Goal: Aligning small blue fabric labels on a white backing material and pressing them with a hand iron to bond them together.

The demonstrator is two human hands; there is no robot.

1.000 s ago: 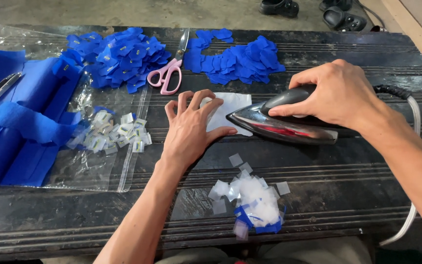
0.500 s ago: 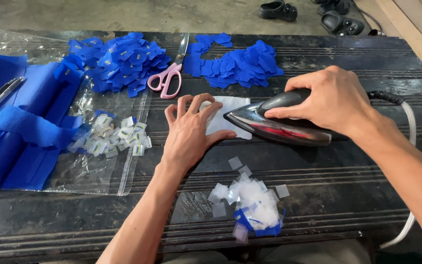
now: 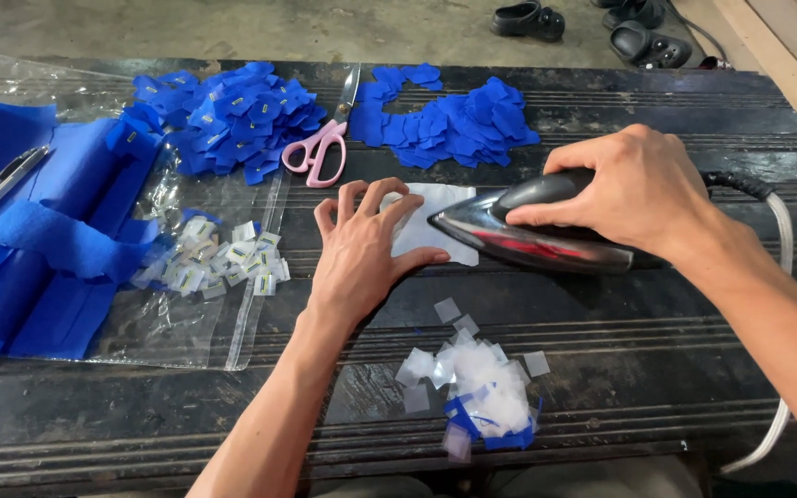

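I'm gripping the clothes iron (image 3: 528, 235) by its handle with my right hand (image 3: 634, 189), while my left hand (image 3: 357, 254) is pressing flat, fingers spread, holding nothing, on the white fabric patch (image 3: 431, 226).

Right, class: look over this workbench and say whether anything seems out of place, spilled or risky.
Nothing is spilled. One oddity: the left hand presses the white fabric sheet with fingertips very close to the tip of the black-handled metal iron, which the right hand grips.
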